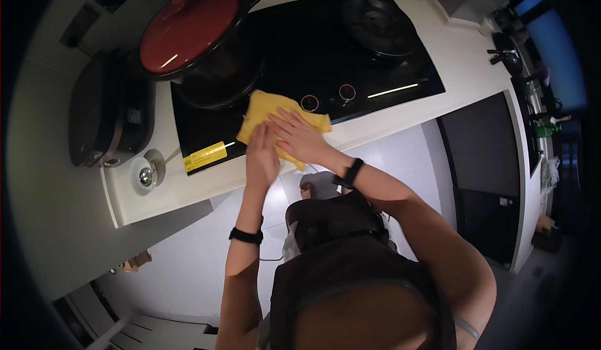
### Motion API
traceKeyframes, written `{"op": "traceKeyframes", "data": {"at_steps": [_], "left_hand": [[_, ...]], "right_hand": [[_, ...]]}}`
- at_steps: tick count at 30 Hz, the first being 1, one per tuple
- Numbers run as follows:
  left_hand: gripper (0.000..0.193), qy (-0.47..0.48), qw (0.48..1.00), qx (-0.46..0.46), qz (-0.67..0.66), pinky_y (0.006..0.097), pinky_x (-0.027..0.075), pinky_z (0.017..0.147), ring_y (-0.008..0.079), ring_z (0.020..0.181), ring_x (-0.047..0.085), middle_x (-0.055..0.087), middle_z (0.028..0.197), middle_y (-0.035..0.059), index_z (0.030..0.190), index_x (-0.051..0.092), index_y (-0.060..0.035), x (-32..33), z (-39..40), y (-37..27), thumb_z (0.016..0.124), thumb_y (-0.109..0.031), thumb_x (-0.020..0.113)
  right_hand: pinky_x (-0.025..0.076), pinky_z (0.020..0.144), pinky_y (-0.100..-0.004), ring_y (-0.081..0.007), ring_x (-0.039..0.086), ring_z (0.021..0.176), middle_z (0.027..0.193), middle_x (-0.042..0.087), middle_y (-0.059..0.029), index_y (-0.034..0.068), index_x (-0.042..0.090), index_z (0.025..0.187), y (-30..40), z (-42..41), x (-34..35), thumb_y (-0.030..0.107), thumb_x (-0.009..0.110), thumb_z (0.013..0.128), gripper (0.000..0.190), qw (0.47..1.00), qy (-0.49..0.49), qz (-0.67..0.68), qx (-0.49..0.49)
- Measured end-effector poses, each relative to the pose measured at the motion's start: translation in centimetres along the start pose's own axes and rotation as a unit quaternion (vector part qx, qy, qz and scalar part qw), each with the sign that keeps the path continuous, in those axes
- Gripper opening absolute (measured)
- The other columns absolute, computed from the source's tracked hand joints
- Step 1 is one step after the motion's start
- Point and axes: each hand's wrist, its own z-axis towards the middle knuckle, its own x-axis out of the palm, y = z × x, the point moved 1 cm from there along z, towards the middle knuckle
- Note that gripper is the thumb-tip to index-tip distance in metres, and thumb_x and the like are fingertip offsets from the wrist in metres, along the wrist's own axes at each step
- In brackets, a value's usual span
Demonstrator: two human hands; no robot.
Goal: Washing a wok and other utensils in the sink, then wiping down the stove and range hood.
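A yellow cloth (267, 106) lies over the front edge of a black glass cooktop (300, 45), with one corner hanging past the counter edge. My right hand (303, 138) holds the cloth down, palm low and fingers spread across it. Beside it, my left hand (263, 155) has its fingers together on the cloth's near left part; its fingertips meet the right hand's. Just right of the cloth are two round control knobs, a left knob (310, 103) and a right knob (347, 92). Behind and left stands a dark pot with a red lid (192, 26).
A black countertop appliance (112, 110) stands left of the cooktop. Near it, a small white bowl (142, 176) contains a shiny metal ball-like object. A yellow label (206, 156) bearing writing is stuck on the cooktop's front left. A burner grate (378, 23) sits at the back right.
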Motion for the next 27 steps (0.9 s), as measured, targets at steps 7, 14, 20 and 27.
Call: {"op": "traceKeyframes", "data": {"at_steps": [7,14,20,27], "left_hand": [[0.041,0.082,0.986,0.126,-0.078,0.048,0.025,0.111,0.0303,0.128,0.042,0.047,0.135,0.0157,0.121,0.057,-0.0045,1.4,-1.2,-7.5,0.08,-0.003,0.055],[0.037,0.043,0.99,0.108,-0.078,0.0505,0.022,0.111,0.028,0.125,0.045,0.05,0.131,0.0116,0.118,0.06,-0.0089,-1.0,1.1,-9.6,0.082,-0.003,0.056],[0.038,0.01,0.993,0.108,-0.037,0.0511,0.026,0.109,0.0262,0.116,0.051,0.054,0.124,0.0103,0.114,0.061,-0.0077,-1.4,4.0,-10.2,0.077,0.0,0.061],[0.041,0.017,0.996,0.078,0.032,0.0517,0.026,0.109,0.0255,0.118,0.05,0.054,0.124,0.0097,0.118,0.059,-0.0089,1.1,8.3,-13.9,0.078,-0.001,0.062]], "right_hand": [[0.021,0.114,-0.044,-0.0313,0.03,0.137,0.144,0.04,-0.0121,0.009,0.039,0.141,-6.3,-11.5,-7.1,0.023,0.049,0.092,0.052,0.989,0.064,-0.081,0.106],[0.016,0.114,-0.0456,-0.0341,0.022,0.14,0.149,0.032,-0.0138,0.007,0.035,0.143,-16.3,-13.4,-11.8,0.027,0.046,0.092,0.055,0.971,0.034,-0.145,0.186],[0.015,0.114,-0.0462,-0.0325,0.015,0.143,0.153,0.024,-0.01,0.013,0.031,0.145,-20.8,-5.2,-10.0,0.031,0.039,0.097,0.052,0.988,0.064,-0.127,0.058],[0.018,0.114,-0.0465,-0.0323,0.022,0.14,0.15,0.029,-0.0101,0.013,0.038,0.141,-23.2,-3.7,-10.2,0.032,0.048,0.093,0.052,0.997,0.018,-0.075,0.006]]}}
